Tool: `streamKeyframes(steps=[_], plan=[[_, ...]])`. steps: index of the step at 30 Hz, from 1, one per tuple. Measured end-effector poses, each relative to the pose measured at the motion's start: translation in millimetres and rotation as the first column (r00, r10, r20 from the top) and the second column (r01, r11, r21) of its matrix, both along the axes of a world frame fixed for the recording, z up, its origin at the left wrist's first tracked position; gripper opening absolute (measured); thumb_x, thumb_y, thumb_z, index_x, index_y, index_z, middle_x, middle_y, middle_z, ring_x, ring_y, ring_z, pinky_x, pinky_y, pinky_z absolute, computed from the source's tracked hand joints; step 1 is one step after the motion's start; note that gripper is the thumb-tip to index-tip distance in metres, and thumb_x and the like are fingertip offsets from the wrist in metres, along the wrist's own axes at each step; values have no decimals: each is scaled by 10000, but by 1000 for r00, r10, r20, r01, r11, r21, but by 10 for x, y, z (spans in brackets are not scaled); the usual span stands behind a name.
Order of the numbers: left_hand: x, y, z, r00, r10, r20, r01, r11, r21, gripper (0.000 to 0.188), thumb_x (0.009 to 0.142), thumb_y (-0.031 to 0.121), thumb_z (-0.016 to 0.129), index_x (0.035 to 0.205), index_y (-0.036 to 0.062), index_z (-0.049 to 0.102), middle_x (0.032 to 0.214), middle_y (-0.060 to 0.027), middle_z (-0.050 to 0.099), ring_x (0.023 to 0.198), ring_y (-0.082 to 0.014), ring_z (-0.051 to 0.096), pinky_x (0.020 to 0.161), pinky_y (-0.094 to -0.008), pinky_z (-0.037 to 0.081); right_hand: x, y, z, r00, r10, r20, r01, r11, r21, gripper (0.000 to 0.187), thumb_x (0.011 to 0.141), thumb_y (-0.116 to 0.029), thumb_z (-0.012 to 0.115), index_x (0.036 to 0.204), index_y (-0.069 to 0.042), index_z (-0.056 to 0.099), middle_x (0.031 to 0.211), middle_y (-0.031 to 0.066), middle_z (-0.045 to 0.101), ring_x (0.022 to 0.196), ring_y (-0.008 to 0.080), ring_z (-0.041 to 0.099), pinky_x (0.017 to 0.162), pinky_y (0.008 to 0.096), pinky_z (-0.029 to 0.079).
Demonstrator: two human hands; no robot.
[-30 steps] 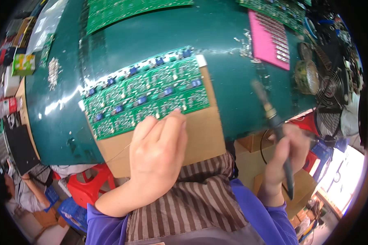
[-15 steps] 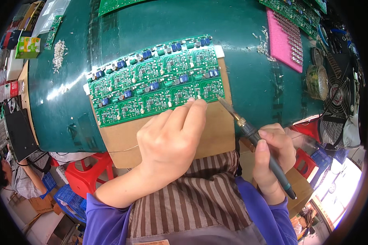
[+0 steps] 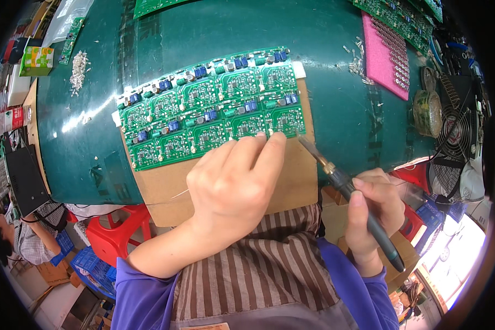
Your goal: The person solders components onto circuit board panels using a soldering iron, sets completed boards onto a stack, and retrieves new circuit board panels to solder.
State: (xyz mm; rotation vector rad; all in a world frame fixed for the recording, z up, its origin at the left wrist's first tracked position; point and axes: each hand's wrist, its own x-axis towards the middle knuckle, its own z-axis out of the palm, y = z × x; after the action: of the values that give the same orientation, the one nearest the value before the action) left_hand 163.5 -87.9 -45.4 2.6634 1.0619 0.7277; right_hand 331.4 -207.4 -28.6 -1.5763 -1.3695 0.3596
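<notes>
At upper centre, a green circuit board (image 3: 210, 110) is lying with its lower edge by the curled left hand (image 3: 232, 182), whose grip one cannot tell; at lower right, the right hand (image 3: 384, 203) is grasping a soldering iron (image 3: 340, 180).

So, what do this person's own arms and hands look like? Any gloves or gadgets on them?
No gloves: the left hand and right hand are both bare, with five-fingered human shapes. The left sleeve and right sleeve are plain purple, leaving the wrists uncovered. I see no watch, bracelet, cable or marking on the visible parts.
</notes>
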Motion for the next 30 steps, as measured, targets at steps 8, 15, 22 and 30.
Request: streamKeyframes(steps=[8, 15, 22, 30], plan=[[-197, 12, 176, 998, 54, 16, -54, 998, 10, 146, 715, 4, 718, 809, 58, 620, 687, -13, 610, 515, -157, 453, 458, -296, 383, -121, 48, -23, 998, 23, -56, -19, 997, 72, 138, 755, 10, 654, 877, 38, 596, 675, 117, 622, 560, 231, 592, 538, 319, 476], [-270, -6, 58, 995, 97, 32, -97, 995, -2, 157, 705, -9, 735, 799, 59, 629, 651, -11, 610, 478, -140, 449, 432, -281, 376, -231, 165, -72, 995, 60, -75, -55, 996, 71, 137, 730, 20, 672, 852, 34, 610, 669, 109, 628, 546, 228, 599, 527, 313, 475], [-286, 18, 2, 996, 61, 59, -63, 997, 34, 144, 693, 16, 710, 825, 51, 665, 707, -9, 654, 499, -134, 520, 445, -265, 416, -254, 191, -45, 995, 72, -64, -69, 996, 48, 139, 720, 22, 678, 844, 35, 616, 667, 108, 630, 549, 232, 604, 528, 312, 477], [-372, 19, 61, 1000, 9, 7, -9, 998, -59, 192, 692, 34, 681, 883, 47, 671, 942, -82, 689, 624, -181, 557, 569, -302, 455, -265, 127, 9, 996, 82, -30, -81, 996, 45, 154, 737, 18, 663, 881, 40, 614, 666, 110, 627, 541, 236, 597, 532, 320, 485]])
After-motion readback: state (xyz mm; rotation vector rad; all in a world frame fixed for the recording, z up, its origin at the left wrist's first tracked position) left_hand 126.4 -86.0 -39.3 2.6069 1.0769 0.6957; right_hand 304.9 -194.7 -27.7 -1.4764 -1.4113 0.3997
